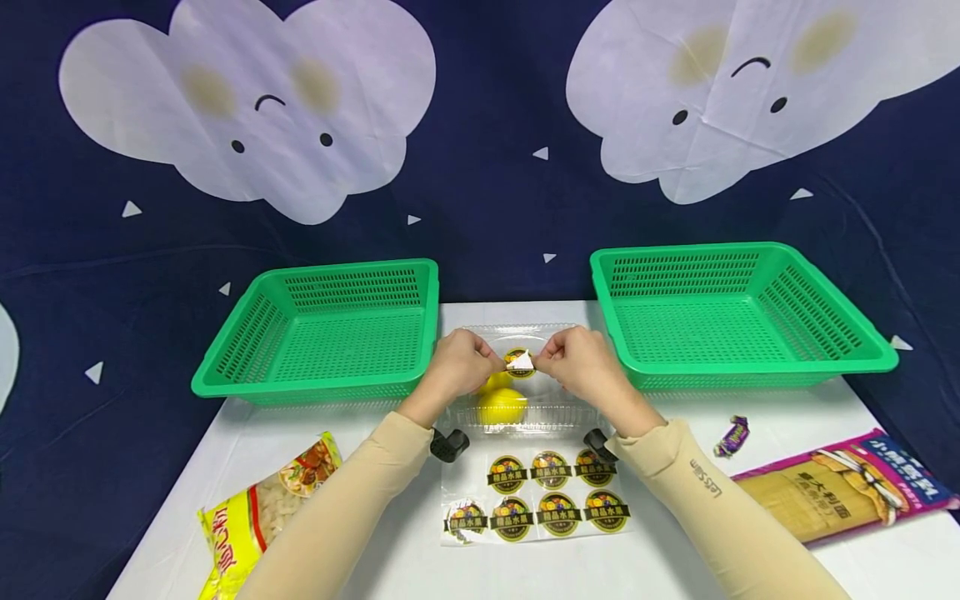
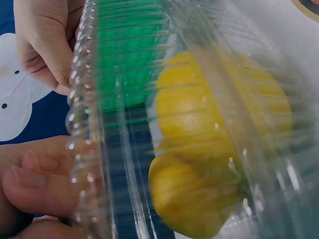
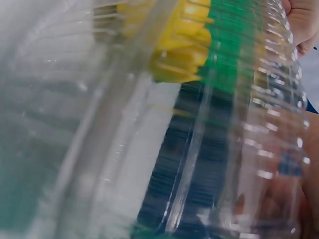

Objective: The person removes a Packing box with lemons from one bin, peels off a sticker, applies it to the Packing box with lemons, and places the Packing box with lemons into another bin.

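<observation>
A clear plastic clamshell box [image 1: 558, 417] stands at the middle of the table with yellow lemons [image 1: 502, 407] inside, seen closer as yellow fruit [image 2: 199, 104] through the ribbed plastic in the left wrist view. Over the box's lid is a round fruit sticker [image 1: 519, 368], part of it showing white. My left hand [image 1: 465, 365] pinches the sticker's left edge. At its right edge, the fingertips of my right hand [image 1: 583, 362] pinch it too. In both wrist views the box wall covers much of the scene, and the sticker is not visible there.
A sheet of round stickers [image 1: 465, 468] lies in front of the box. Green baskets stand behind left [image 1: 427, 333] and right [image 1: 611, 325]. A yellow food bag [image 1: 247, 525] lies left; a purple-wrapped candy [image 1: 732, 436] and a noodle pack [image 1: 847, 487] lie right.
</observation>
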The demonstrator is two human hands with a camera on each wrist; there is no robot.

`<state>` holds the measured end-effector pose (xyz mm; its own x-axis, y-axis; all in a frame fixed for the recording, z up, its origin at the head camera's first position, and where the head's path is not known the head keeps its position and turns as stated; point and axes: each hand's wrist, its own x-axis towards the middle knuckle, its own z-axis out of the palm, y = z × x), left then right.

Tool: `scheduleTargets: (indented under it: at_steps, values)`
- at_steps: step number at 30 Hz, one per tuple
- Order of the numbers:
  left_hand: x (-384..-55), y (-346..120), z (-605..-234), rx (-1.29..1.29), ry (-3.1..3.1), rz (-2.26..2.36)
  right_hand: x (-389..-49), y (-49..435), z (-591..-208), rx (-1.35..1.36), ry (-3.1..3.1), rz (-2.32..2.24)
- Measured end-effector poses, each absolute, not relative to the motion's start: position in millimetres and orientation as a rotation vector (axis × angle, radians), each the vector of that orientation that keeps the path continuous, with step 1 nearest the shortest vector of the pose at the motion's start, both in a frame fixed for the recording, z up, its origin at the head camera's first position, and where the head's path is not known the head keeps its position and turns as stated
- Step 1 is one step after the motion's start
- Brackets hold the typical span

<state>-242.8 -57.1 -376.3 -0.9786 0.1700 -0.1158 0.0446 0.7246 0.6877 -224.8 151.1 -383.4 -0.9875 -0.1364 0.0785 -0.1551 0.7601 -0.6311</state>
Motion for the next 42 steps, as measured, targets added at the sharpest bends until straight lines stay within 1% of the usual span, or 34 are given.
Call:
scheduleTargets:
  at_steps: [10, 15, 22, 28, 38, 42]
  values:
    - [-244, -57, -377, 0.174, 2.773, 1.082, -225, 148, -383, 0.232, -2.9, 0.979]
    - [-243, -58, -378, 0.188, 2.771, 1.108, -224, 147, -383, 0.271, -2.878, 0.975]
    - [-235, -63, -380, 0.308, 2.802, 1.186, -218, 148, -386, 0.398, -2.811, 0.925]
    - [-233, -62, -383, 0.384, 2.804, 1.188, -216, 148, -389, 0.445, -2.835, 0.901]
    - [-234, -60, -384, 0.404, 2.86, 1.15, -216, 147, -388, 0.422, -2.847, 0.901]
    - [-234, -61, -385, 0.372, 2.861, 1.179, -215, 149, -388, 0.41, -2.842, 0.892]
